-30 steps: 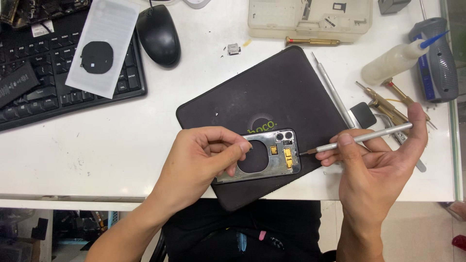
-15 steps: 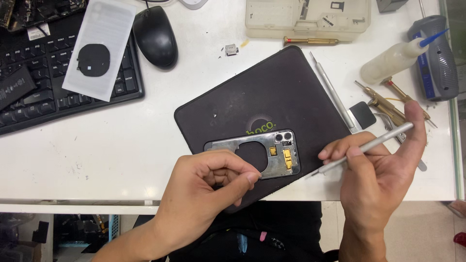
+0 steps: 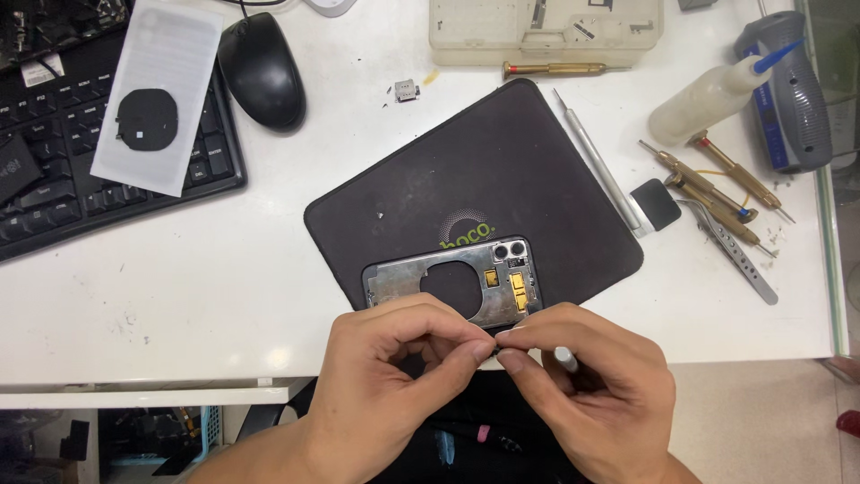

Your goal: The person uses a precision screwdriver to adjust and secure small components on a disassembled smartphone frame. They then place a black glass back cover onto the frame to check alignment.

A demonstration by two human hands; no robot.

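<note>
Bare metal phone rear frame with a round central cutout [image 3: 452, 285] lies flat on the dark rectangular work mat [image 3: 466, 179], at the mat's near edge, long side across the view. Both hands sit just in front of it, at the table's edge. Left hand [image 3: 394, 376] and right hand [image 3: 582, 385] are brought together, thumb and forefinger tips of each pinched and meeting just below the frame's lower right edge. Whether anything small is pinched between the fingertips cannot be told. The tip of a thin silver metal tool [image 3: 566, 358] pokes out from the right hand's curled fingers.

Frame: grey, scuffed metal, two round camera openings at its upper right corner, gold-coloured patches beside the cutout.

Against half a second ago: the left hand then rested on the frame's lower left part; now it is off the frame. The right hand then held the silver tool like a pen, tip at the frame's right end; now the tool is tucked into the palm. Frame much where it was.

Around: black computer mouse [image 3: 262, 70], black keyboard [image 3: 90, 170], white squeeze bottle [image 3: 708, 94].
</note>
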